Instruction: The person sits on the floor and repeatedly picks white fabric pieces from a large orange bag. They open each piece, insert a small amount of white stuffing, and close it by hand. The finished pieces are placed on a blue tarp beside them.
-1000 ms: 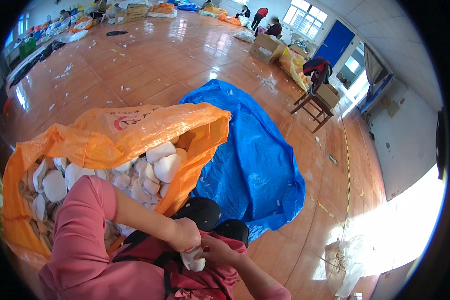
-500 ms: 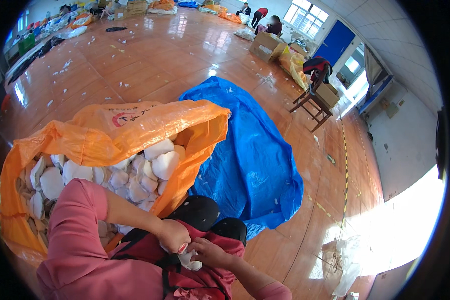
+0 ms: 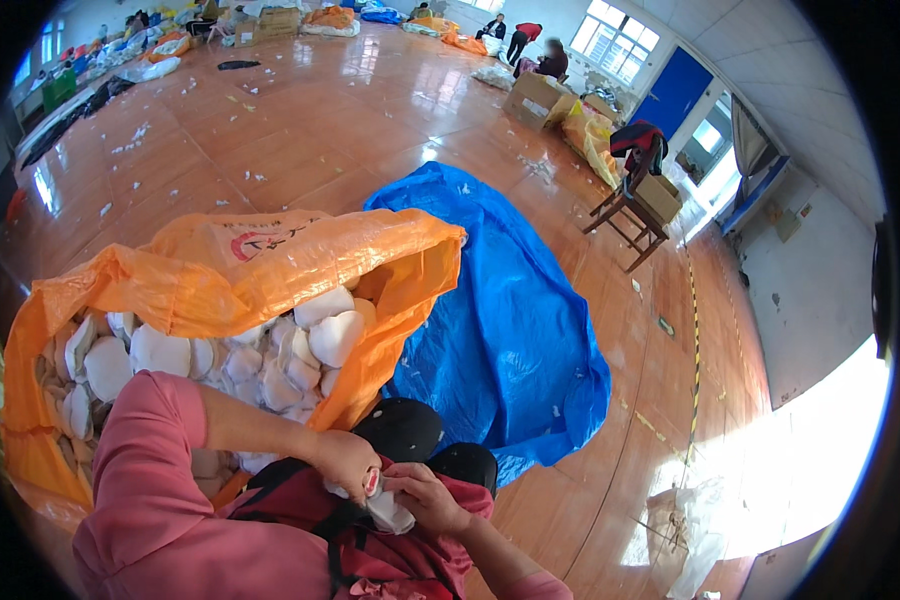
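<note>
Above my lap, my left hand (image 3: 344, 462) is closed on a soft white cup-shaped pad (image 3: 390, 514). A small red-and-white thing (image 3: 372, 482) shows at its fingers; I cannot make out what it is. My right hand (image 3: 430, 500) pinches the same pad from the other side, its fingertips close to the left hand. Part of the pad is hidden by both hands. To the left, an open orange woven bag (image 3: 185, 285) holds many similar white and beige pads (image 3: 335, 338). My left forearm passes in front of the bag's opening.
A blue plastic sack (image 3: 505, 330) lies spread beyond my knees. Farther right stand a wooden chair (image 3: 625, 225) with clothing on it and a cardboard box (image 3: 535, 100). Several people sit or bend near the far wall. White scraps dot the tiled floor (image 3: 300, 120).
More of the white pad shows below my hands now. My right hand has shifted slightly up and right. The whole view has tilted a little, moving the bag slightly lower.
</note>
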Action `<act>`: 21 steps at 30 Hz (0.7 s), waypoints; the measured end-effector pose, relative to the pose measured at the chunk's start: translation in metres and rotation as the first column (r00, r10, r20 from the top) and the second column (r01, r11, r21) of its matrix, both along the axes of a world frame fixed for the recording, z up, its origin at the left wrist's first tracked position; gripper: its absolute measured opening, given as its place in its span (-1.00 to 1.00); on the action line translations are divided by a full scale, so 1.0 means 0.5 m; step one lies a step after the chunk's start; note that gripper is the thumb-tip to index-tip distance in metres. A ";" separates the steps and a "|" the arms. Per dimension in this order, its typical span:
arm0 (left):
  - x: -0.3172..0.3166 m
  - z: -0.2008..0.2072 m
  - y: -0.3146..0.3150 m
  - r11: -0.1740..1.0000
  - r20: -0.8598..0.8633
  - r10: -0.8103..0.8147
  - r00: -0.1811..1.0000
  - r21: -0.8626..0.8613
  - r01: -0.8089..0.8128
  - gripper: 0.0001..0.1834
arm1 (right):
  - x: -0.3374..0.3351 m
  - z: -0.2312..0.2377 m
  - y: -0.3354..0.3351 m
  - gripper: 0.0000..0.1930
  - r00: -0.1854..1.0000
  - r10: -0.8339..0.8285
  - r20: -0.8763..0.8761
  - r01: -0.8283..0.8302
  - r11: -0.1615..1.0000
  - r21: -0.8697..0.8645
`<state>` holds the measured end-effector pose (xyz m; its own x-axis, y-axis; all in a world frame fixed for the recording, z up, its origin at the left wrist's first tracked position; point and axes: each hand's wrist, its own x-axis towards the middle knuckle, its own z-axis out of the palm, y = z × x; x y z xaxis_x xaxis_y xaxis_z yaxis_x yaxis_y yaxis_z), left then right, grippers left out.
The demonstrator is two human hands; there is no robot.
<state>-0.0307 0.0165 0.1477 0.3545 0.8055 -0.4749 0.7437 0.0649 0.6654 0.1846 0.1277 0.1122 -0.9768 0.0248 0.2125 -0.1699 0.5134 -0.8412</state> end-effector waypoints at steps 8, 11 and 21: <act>-0.001 -0.012 0.026 0.792 0.258 0.573 0.778 -0.417 -0.446 -0.52 | -0.012 0.086 0.011 -0.51 0.984 -0.125 0.124 0.112 0.988 0.105; 0.008 -0.040 0.043 0.661 0.434 0.730 0.527 -0.644 -0.385 -0.68 | -0.009 0.040 0.014 -0.41 0.949 -0.291 0.117 0.267 0.945 0.189; 0.039 -0.011 0.009 0.613 0.602 0.775 0.193 -0.790 0.004 -0.70 | 0.020 -0.032 0.028 -0.42 0.958 -0.285 -0.024 0.282 0.955 -0.097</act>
<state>-0.0115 0.0209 0.1423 0.5379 0.6948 -0.4774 -0.5094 0.7191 0.4727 0.1945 0.1417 0.0962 -0.9183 0.3205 0.2322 -0.0607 0.4658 -0.8828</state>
